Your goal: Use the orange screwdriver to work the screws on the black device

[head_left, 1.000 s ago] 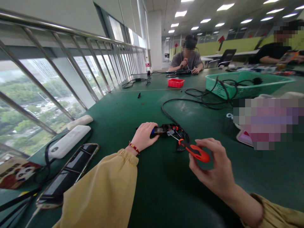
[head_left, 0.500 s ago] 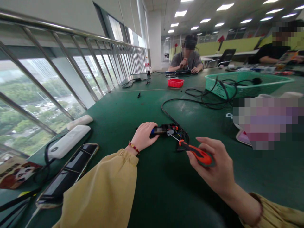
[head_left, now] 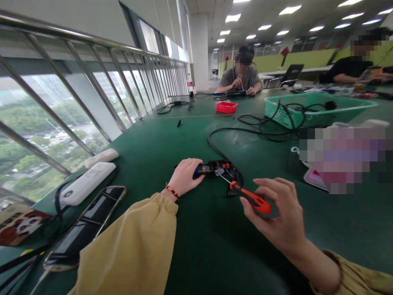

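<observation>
A small black electronic device [head_left: 217, 167] with exposed coloured wires lies on the green table [head_left: 199, 254], a black cable running from it. My left hand [head_left: 185, 177] rests closed on its left end and holds it down. My right hand [head_left: 278, 215] pinches the orange handle of a screwdriver [head_left: 248, 198] between thumb and fingers. The screwdriver's metal tip touches the device's right part.
A white power bank [head_left: 87, 183], a phone [head_left: 89, 223] and a panda-print item [head_left: 18, 227] lie at the left by the railing. A green basket [head_left: 316, 108] with cables and a red tray [head_left: 226, 107] stand farther off. Two other people sit at the far end.
My right hand's fingers have shifted round the screwdriver handle, as in turning it. The left hand and the device have stayed in place.
</observation>
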A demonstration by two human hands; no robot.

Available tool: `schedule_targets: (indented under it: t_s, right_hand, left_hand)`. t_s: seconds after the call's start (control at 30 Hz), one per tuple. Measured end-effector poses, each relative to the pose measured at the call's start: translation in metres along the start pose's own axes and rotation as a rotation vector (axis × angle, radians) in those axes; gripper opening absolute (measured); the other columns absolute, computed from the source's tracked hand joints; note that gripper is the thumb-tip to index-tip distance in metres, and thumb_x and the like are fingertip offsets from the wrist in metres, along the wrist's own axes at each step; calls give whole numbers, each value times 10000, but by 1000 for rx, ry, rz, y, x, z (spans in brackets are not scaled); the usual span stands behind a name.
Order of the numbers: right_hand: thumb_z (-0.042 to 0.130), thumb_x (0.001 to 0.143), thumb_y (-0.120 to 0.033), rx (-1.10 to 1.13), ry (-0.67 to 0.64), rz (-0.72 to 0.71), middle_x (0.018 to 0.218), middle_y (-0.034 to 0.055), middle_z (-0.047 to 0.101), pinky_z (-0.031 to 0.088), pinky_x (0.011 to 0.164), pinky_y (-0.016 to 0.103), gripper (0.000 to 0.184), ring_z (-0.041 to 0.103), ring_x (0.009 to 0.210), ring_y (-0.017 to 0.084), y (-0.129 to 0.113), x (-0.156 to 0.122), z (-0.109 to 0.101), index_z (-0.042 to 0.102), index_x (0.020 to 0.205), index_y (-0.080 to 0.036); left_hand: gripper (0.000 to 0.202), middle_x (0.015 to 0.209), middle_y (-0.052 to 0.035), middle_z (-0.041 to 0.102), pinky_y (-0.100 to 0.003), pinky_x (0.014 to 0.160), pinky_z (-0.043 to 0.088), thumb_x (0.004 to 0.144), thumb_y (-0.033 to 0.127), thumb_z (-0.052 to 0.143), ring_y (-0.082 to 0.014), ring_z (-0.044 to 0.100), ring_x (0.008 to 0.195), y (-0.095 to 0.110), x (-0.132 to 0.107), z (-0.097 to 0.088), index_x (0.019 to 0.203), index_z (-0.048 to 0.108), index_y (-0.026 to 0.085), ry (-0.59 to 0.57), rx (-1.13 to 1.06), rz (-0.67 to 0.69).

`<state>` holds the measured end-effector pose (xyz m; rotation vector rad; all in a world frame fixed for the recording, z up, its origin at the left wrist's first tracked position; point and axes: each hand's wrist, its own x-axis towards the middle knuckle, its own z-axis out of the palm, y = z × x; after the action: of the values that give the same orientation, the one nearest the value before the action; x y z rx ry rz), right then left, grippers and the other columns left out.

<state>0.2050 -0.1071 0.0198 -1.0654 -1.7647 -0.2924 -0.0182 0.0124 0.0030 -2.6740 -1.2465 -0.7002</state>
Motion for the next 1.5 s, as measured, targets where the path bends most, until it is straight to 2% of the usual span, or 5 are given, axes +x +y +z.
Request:
schedule_targets:
  t_s: [0.43,0.7,0.9,1.37,1.5]
  right_hand:
    - [584,726,-120,68,56,-20,907,65,585,455,736,370,398,578,817,201,3,0,-1,451,1095,-185]
    - [628,763,-230,108,-90,-3,651,-18,618,420,492,220,122,545,506,92,0,3,-6,531,828,-196]
    - [587,731,-154,78,12,10,790,42,589,469,592,287,341,576,667,155,0,2,-3,497,1060,-165]
    - [590,753,-212,115,-174,42,685,-16,623,457,529,234,157,557,515,104,-3,0,-2,544,903,-206]
    - [576,744,-164,114,-72,46,760,18,609,473,567,248,292,585,606,126,-4,0,-1,506,1027,-186]
  left_hand:
    - [259,921,-53,588,-346,808,433,761,291,574,-202,549,869,-1,0,1,978,495,173,-4,9,2]
    - [246,918,-51,591,-347,806,435,768,289,561,-200,550,866,0,0,1,975,493,176,4,0,6]
    - [249,925,-52,588,-353,808,435,766,290,560,-201,548,864,-1,0,1,979,491,180,-1,-5,2]
    - [245,918,-51,584,-345,804,433,770,284,556,-200,549,860,0,0,0,980,489,179,-6,3,0]
    - [254,917,-50,582,-343,808,429,769,287,558,-200,547,863,0,0,1,987,488,178,-4,9,4]
